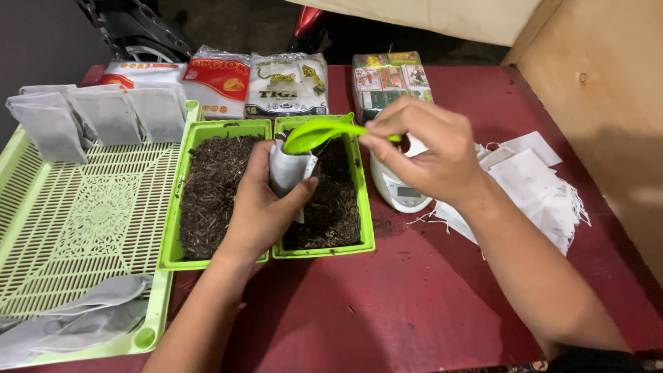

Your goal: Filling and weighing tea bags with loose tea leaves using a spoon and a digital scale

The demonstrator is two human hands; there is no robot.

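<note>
My left hand (pixel 261 200) grips a small white paper bag (pixel 289 169), held upright with its mouth open over the two green trays. My right hand (pixel 427 148) pinches the handle of a green plastic spoon (pixel 319 134), whose bowl is tipped at the bag's opening. Dark loose tea leaves fill the left green tray (pixel 173 235) and the right green tray (pixel 367 235), which stand side by side. A small white scale (pixel 397 190) sits just right of the trays, partly hidden under my right hand.
A large pale green slotted tray (pixel 83 228) at left holds filled white bags (pixel 103 117) leaning at its back and flat bags (pixel 69 324) at its front corner. Printed packets (pixel 255 83) and a box stack (pixel 390 77) lie behind. Empty stringed bags (pixel 539 190) are piled at right on the red table.
</note>
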